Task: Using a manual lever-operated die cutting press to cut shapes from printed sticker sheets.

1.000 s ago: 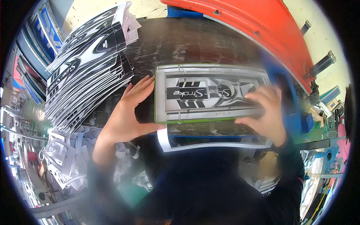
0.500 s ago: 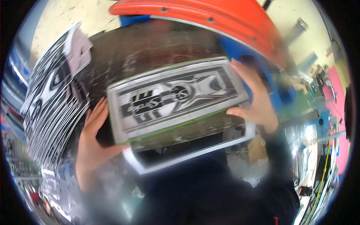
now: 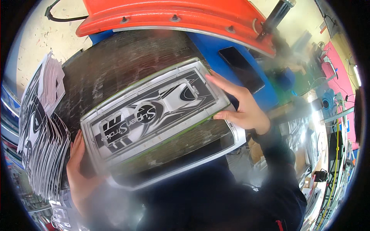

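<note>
We clasp the frame (image 3: 143,91) over the bench (image 3: 127,57), left hand (image 3: 83,169) and right hand (image 3: 244,102) each spreading fingers and thumb around an end, so uneven pressure could skew the printed card (image 3: 156,115) within.

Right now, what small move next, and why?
Probably steady the pale, green-edged rectangular frame at both ends: the bare left hand is at one, the bare right hand at the other, and a black-and-white printed panel shows inside.

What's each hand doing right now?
Left hand: open, thumb and fingers spread around the green-edged rectangular frame's left end.
Right hand: open, thumb and fingers spanning its right end.
</note>
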A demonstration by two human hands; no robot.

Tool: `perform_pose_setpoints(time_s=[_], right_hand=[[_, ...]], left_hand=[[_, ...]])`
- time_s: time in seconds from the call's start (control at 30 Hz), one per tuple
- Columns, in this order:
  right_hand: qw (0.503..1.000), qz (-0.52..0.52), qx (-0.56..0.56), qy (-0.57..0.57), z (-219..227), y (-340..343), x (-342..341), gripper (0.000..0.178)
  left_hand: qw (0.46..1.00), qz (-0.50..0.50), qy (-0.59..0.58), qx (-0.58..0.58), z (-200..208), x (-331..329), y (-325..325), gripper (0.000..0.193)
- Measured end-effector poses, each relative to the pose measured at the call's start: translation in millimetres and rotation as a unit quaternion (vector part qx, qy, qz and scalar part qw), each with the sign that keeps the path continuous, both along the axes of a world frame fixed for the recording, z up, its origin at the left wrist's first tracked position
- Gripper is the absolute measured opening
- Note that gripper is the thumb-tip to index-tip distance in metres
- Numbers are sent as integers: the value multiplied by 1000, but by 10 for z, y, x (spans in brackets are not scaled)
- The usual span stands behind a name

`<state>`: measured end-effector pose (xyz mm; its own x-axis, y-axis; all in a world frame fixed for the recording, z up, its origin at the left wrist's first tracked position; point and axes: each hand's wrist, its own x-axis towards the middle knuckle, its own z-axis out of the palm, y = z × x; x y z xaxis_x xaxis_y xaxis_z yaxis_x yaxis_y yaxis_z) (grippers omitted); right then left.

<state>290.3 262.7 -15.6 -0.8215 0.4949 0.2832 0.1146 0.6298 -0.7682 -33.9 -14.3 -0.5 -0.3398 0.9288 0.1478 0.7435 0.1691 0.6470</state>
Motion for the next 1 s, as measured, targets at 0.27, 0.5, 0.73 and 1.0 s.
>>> perform_pose_setpoints(time_s=[0.27,0.5,0.73,1.0], right_hand=[[999,11,27,28,-13,15,-23,82],[999,11,29,27,-19,22,-26,83],[999,7,31,15,-3,8,-14,83],[999,5,28,16,7,-5,-31,82]], left_hand=[[1000,-10,4,4,-8,-26,-21,106],[999,7,-26,24,-21,-10,-17,106],[1000,12,-22,16,20,39,6,103],[999,26,-23,25,-28,54,-22,105]])
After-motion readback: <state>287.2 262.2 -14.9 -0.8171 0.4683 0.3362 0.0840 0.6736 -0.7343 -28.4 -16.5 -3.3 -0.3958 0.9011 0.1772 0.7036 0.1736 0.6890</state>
